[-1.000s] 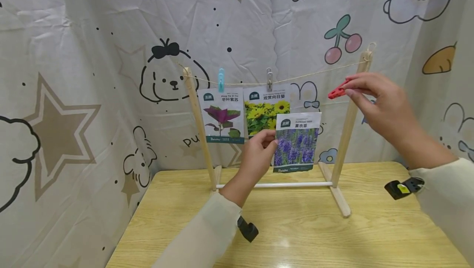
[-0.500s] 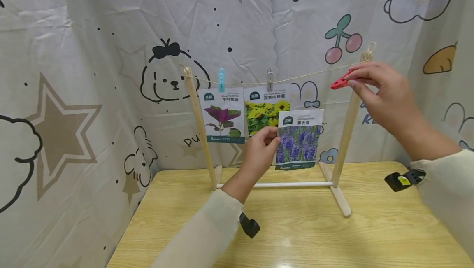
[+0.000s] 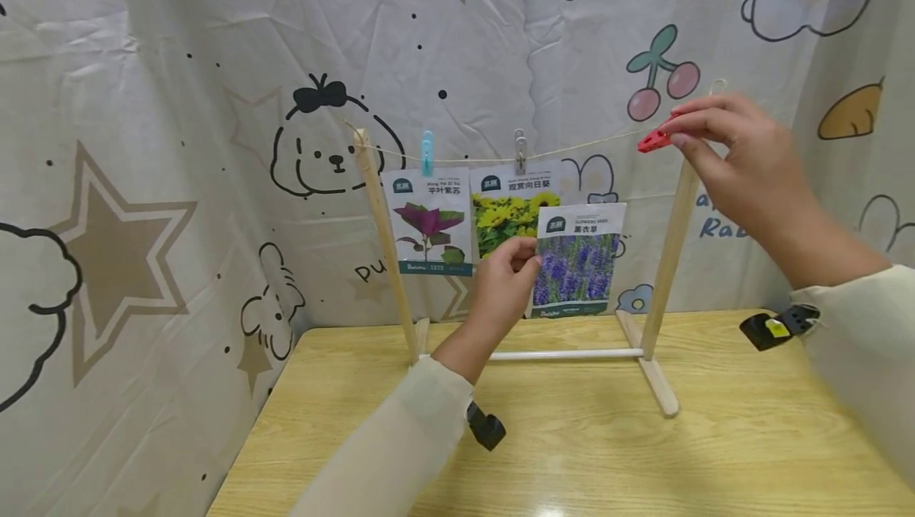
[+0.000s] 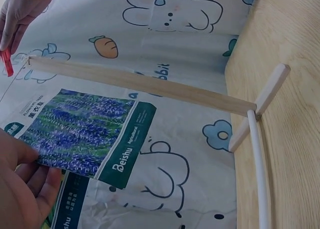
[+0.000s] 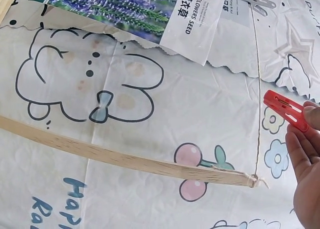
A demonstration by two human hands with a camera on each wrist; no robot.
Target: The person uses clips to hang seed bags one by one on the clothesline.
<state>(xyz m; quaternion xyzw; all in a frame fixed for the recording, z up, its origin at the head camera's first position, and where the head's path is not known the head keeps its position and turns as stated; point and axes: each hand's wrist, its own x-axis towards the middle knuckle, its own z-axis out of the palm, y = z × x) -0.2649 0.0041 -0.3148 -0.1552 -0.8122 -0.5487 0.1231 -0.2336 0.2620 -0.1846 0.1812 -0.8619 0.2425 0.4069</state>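
My left hand (image 3: 502,283) pinches the left edge of a seed packet (image 3: 577,263) with purple lavender flowers, held upright below the string (image 3: 608,140). My right hand (image 3: 747,171) pinches a red clothespin (image 3: 654,140) between thumb and fingers, close to the string's right part. In the right wrist view the clothespin (image 5: 285,109) is beside the string, apart from it. A purple-leaf packet (image 3: 429,223) hangs at left under a blue clothespin (image 3: 427,153). Beside it, a yellow-flower packet (image 3: 503,191) hangs from a grey clip (image 3: 520,153); the lavender packet partly covers it.
The string runs between two wooden posts (image 3: 386,247) of a stand with a white crossbar (image 3: 572,355) and wooden feet (image 3: 658,386). It stands on a wood-grain table (image 3: 572,453). A cartoon-printed cloth (image 3: 214,144) hangs behind.
My right hand has risen with the red clothespin, up to the string's level. The lavender packet in my left hand has moved slightly up and right. The hung packets stay in place.
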